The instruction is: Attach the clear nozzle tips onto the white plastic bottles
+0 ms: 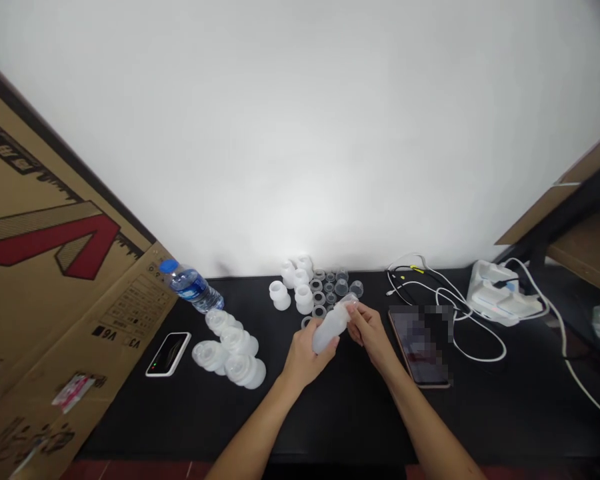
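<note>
My left hand (305,353) is wrapped around the body of a translucent white plastic bottle (329,331), which tilts up to the right. At its top end, my right hand (367,330) pinches the clear cap (351,299) with thumb and fingers. Just behind the hands lie several clear rings (319,298) and several small clear cups (357,288). Left of these stands a group of short white bottles (280,295) without caps. Farther left, several white bottles with clear tops (245,370) are clustered together. My right fingers partly hide the bottle's neck.
A water bottle (193,287) with a blue cap leans near a large cardboard box (55,300) at left. A white-framed phone (168,354) lies nearby. On the right are a larger phone (420,347), loose cables (473,353) and a white power strip (500,293). A white wall (300,133) backs the black table (340,420).
</note>
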{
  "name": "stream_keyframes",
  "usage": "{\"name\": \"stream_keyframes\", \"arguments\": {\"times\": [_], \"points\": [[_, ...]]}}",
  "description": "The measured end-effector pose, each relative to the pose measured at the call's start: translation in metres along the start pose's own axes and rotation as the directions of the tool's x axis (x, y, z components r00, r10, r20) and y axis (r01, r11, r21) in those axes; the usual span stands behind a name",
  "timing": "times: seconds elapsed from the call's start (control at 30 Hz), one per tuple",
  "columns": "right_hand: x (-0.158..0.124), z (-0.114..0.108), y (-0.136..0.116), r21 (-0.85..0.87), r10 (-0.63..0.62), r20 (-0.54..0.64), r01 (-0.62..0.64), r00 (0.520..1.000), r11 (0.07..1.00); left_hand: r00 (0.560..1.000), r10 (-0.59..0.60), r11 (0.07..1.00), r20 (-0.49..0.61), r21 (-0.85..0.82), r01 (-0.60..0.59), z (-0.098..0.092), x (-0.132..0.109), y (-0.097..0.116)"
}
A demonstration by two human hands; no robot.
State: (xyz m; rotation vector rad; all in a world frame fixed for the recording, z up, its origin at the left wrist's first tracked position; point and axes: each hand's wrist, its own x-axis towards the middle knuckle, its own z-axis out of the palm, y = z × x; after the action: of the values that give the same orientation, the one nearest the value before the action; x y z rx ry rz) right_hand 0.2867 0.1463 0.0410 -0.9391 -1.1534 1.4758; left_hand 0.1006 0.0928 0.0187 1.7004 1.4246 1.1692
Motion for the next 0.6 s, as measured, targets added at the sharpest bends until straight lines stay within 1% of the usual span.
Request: {"name": "stream_keyframes", "arguments": {"times": [0.17,0.23,0.33,0.43,0.53,0.6], "points": [[-0.002,0.003,0.003,0.008,0.022,-0.012,-0.022,1.0,1.0,0.991,0.09,0.996,-0.095,0.026,-0.087,0.004,0.0,-0.002],[-0.001,0.003,0.007,0.023,0.024,-0.04,-0.023,0.999,0.999,0.983,0.13,0.991,-0.13,0.055,-0.124,0.007,0.001,-0.002],[0.0,0.001,0.013,0.052,-0.015,-0.056,0.018,0.998,0.998,0.978,0.157,0.985,-0.136,0.087,-0.146,0.008,0.002,-0.001],[-0.001,-0.002,0.014,0.002,-0.052,0.044,0.052,0.998,0.999,0.977,0.179,0.976,-0.116,0.147,-0.162,0.005,0.003,0.002],[-0.003,-0.002,0.011,-0.135,-0.068,0.13,0.085,0.989,0.987,0.976,0.207,0.96,-0.073,0.208,-0.188,0.001,0.003,0.004],[-0.005,-0.001,0.009,-0.222,-0.089,0.162,0.125,0.983,0.967,0.973,0.22,0.953,-0.071,0.227,-0.199,0.0,0.003,0.003]]}}
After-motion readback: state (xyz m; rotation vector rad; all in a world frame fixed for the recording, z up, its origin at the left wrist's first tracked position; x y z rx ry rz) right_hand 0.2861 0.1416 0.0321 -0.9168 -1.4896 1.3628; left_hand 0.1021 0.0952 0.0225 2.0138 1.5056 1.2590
